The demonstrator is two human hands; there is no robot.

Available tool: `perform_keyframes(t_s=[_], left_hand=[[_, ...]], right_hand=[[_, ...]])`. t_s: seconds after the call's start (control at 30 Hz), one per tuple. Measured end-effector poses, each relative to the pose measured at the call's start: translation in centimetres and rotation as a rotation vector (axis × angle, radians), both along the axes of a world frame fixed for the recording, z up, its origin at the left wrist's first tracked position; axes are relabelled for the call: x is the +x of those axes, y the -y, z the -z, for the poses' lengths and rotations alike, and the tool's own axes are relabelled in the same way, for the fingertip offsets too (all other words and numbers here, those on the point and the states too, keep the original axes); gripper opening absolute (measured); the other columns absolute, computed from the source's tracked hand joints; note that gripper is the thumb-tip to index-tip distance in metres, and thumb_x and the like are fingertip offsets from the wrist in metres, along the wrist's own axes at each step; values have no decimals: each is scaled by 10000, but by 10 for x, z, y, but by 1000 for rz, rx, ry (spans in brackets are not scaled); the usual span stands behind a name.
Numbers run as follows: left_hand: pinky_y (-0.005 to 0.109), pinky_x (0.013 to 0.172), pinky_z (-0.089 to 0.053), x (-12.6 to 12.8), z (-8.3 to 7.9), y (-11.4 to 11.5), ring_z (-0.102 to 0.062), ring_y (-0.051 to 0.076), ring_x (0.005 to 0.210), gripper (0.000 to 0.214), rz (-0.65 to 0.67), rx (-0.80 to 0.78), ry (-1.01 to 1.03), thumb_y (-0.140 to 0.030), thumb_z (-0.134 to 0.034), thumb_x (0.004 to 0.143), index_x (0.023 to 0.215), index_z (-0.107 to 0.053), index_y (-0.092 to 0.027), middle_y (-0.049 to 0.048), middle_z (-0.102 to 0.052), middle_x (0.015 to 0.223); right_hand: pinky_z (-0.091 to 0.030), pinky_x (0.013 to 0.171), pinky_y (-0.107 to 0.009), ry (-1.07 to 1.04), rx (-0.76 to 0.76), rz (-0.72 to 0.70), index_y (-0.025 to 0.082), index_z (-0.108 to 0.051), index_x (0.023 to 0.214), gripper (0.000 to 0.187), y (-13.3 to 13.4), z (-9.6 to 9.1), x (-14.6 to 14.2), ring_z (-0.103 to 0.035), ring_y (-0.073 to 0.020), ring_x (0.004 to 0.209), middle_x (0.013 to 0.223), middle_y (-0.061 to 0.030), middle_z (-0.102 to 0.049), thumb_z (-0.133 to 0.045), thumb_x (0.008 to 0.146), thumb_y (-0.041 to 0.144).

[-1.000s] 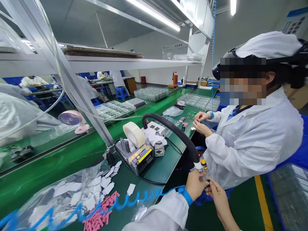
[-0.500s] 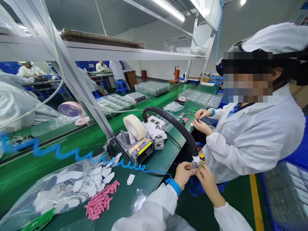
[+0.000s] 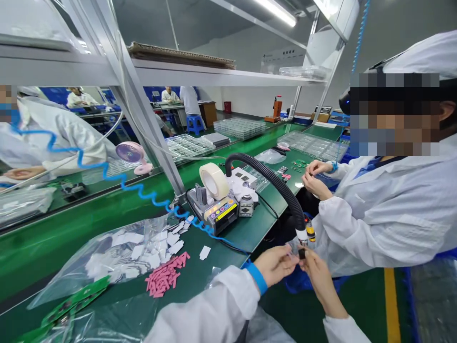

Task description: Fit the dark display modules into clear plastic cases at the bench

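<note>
My left hand point(image 3: 276, 263), with a blue wrist strap point(image 3: 257, 277), is held palm partly up, its fingers closed on a small clear plastic piece point(image 3: 293, 248). Opposite it, my right hand point(image 3: 319, 274) pinches a small dark piece point(image 3: 302, 253) between thumb and fingers. Both hands are close together off the table edge, just under the white nozzle point(image 3: 302, 235) of a black flexible hose point(image 3: 273, 181). The exact kind of either small piece cannot be made out.
A tape dispenser point(image 3: 223, 216) with a tape roll point(image 3: 214, 182) stands on the green table. White cut pieces point(image 3: 134, 255), pink strips point(image 3: 166, 276) and green circuit boards point(image 3: 76, 300) lie left. A co-worker point(image 3: 385, 214) sits right; a blue coiled cord point(image 3: 124, 180) crosses the view.
The view has turned left, so the table things sit further right. My hands have drawn slightly apart, and the dark piece in my right hand now shows.
</note>
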State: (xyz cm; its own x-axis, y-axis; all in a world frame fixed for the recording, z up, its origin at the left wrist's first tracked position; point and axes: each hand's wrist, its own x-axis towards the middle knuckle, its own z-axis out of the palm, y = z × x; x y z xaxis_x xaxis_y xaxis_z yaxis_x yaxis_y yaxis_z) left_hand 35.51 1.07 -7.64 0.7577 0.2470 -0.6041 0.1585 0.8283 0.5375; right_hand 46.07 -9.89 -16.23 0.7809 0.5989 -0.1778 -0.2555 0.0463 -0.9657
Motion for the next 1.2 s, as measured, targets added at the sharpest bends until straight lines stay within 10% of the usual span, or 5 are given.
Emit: perform_keyframes(t_s=[0.23,0.37,0.6,0.8,1.2], left_hand=[[303,915,-438,-152,-61,-28,-676,141,823,177,-243,-132,104,-199,-632,801,940,-661,-94,82,-713,838],[311,965,-419,-207,-66,-19,-648,194,973,255,-261,-105,203,-207,-749,685,902,-704,-81,135,-710,1018],[316,968,-418,-233,-70,-8,-591,217,1031,331,-294,-6,289,-322,-784,627,897,-718,-142,68,-690,996],[292,912,-445,-254,-72,-9,-581,210,1005,315,-385,181,293,-342,-772,635,898,-720,-176,57,-662,977],[354,960,-430,-281,-82,-9,-558,270,1118,260,-417,317,347,-363,-790,595,815,-752,-229,85,-612,1203]], right_hand=[[-497,558,-264,57,127,-409,229,-596,1146,402,-21,-60,-91,-572,-130,605,883,-58,-671,-663,779,377],[-507,557,-252,922,288,-587,239,-486,1231,432,-33,-115,-116,-532,-103,541,894,-35,-660,-580,810,216],[-529,746,-305,1505,382,-850,88,-521,1065,243,-81,-151,-146,-594,-180,855,915,-91,-650,-470,828,100],[-532,699,-330,1692,323,-792,72,-496,1105,254,-88,-161,-184,-607,-209,829,964,-113,-652,-456,854,86],[-432,725,-308,1180,306,-677,180,-526,810,81,-93,-171,-209,-491,-154,756,760,-21,-540,-524,875,133]])
